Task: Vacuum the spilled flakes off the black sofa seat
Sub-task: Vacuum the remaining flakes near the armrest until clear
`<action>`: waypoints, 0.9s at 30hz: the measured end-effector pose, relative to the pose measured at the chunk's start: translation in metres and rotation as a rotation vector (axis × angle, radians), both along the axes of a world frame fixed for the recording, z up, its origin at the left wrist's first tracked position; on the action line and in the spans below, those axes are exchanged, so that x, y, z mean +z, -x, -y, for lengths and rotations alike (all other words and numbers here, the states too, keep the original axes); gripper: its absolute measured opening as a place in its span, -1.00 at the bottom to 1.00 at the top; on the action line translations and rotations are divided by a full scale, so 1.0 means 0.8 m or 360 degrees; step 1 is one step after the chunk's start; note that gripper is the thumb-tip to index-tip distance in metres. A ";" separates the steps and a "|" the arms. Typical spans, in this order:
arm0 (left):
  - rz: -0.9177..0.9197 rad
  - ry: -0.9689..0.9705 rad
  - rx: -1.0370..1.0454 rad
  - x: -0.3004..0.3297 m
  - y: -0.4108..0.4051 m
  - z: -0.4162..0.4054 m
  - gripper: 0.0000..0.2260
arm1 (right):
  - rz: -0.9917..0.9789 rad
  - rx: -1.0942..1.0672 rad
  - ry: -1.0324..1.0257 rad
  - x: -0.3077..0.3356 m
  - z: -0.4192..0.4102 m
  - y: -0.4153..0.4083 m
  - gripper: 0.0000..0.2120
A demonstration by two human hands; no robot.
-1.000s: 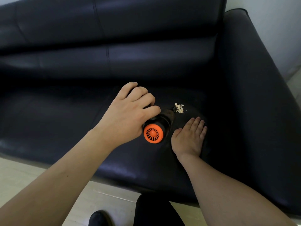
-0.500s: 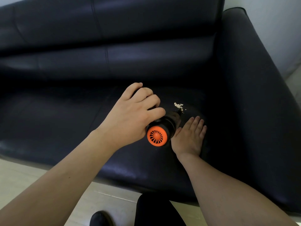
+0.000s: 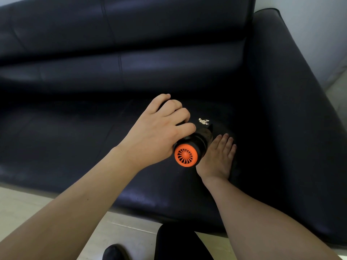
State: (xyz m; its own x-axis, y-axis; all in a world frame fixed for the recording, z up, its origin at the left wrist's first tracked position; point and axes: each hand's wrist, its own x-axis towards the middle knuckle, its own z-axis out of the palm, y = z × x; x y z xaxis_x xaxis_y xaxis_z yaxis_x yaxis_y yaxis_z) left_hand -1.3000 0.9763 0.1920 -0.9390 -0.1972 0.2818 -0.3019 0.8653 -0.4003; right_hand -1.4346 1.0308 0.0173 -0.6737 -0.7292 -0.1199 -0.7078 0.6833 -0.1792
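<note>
Sofa seat: the black leather-look sofa seat (image 3: 78, 139) fills most of the view; the work sits at its right end, close to the armrest (image 3: 293, 102), so both arms reach in from the front edge.
Left hand: the left hand (image 3: 159, 132) has its fingers curled over the top of the handheld vacuum's body, gripping it from above, which looks meant to aim the nozzle down and forward at the spill.
Right hand: the right hand (image 3: 218, 156) lies flat on the cushion, fingers straight and close together, just beside the vacuum on its right; probably it steadies the body or holds the soft seat taut near the spill.
Handheld vacuum: the handheld vacuum (image 3: 195, 145) is black with an orange vented rear cap facing the camera, tilted so its dark nozzle tip points at the flakes.
Flakes: a small pale cluster of flakes (image 3: 203, 121) lies on the seat just beyond the nozzle tip, nearly touching it; these remain to be sucked up.
</note>
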 end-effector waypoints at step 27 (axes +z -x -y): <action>-0.0058 0.0026 0.0123 0.004 -0.028 0.005 -0.81 | 0.0038 -0.0062 0.0101 -0.007 0.003 -0.001 -0.34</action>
State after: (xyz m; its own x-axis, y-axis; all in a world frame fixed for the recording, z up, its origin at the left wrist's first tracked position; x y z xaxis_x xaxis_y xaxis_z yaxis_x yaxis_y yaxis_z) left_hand -1.2773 0.9727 0.1955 -0.9102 -0.2638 0.3193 -0.3821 0.8322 -0.4018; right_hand -1.4341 1.0285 0.0118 -0.6992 -0.7091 -0.0908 -0.6758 0.6970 -0.2397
